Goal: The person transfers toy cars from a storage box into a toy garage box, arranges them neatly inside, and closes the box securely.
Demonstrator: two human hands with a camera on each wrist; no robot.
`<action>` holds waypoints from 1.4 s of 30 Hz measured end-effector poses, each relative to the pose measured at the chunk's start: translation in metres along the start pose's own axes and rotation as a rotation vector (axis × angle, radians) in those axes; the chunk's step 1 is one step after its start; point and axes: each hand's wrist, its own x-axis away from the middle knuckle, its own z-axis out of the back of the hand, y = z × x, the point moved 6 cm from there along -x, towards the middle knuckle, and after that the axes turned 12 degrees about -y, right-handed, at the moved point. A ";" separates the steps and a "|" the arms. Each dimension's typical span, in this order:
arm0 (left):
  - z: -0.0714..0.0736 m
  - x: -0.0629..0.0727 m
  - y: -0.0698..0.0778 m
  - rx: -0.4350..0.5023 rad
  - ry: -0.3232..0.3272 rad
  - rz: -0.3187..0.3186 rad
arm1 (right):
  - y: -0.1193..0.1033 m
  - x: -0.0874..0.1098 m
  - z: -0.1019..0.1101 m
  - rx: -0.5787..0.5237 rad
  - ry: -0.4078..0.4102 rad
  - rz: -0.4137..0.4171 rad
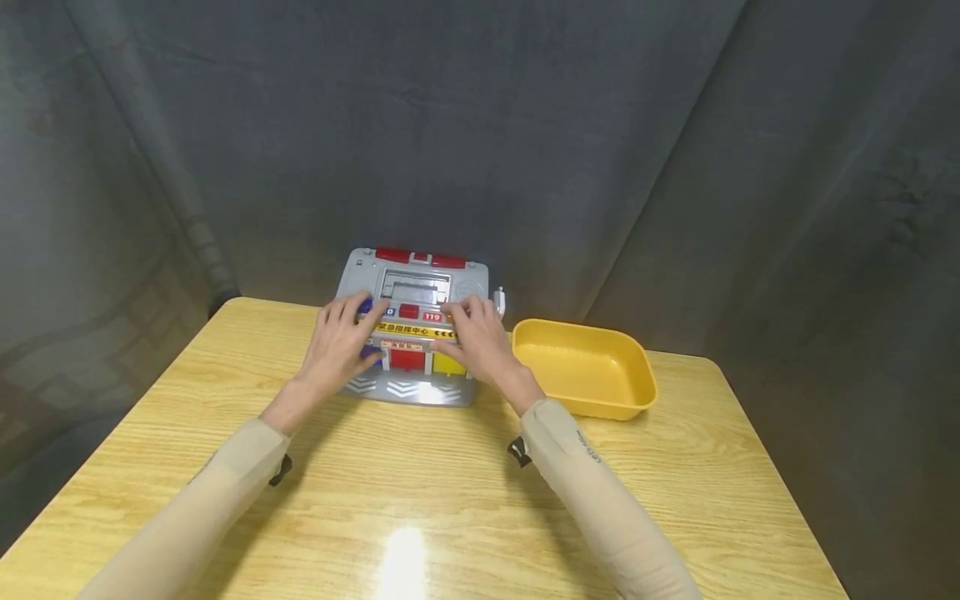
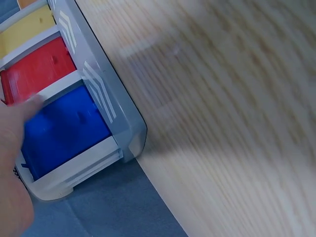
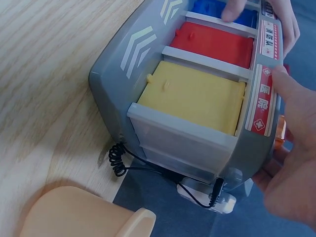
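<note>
A grey toy rescue station (image 1: pixel 408 390) stands near the table's back edge, with blue, red (image 2: pixel 39 69) and yellow (image 3: pixel 192 94) doors along its front. My left hand (image 1: pixel 336 342) grips its upper left side, fingers over the top; in the left wrist view the thumb lies by the blue door (image 2: pixel 66 131). On the other side my right hand (image 1: pixel 483 346) holds the upper right part. In the right wrist view its thumb presses the red-and-white label strip (image 3: pixel 263 101) and the other fingers wrap behind, partly hidden. The doors all look closed.
A yellow plastic bin (image 1: pixel 651 387) sits on the wooden table (image 1: pixel 330 517) just right of the station. A white handset (image 1: pixel 499 302) hangs at the station's right side on a black coiled cord (image 3: pixel 117 160). Dark curtain (image 1: pixel 450 125) hangs behind the table.
</note>
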 end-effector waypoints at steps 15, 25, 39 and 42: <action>-0.004 0.003 -0.001 0.086 -0.006 -0.002 | 0.001 0.000 0.001 0.016 -0.008 0.000; -0.006 0.003 0.001 0.084 -0.009 0.014 | 0.002 0.000 -0.001 -0.002 -0.014 -0.035; -0.006 0.004 0.002 0.107 0.000 0.030 | 0.001 0.002 -0.001 -0.013 -0.015 -0.038; -0.004 0.005 0.001 0.112 0.007 0.034 | -0.001 0.001 0.000 -0.009 -0.013 -0.042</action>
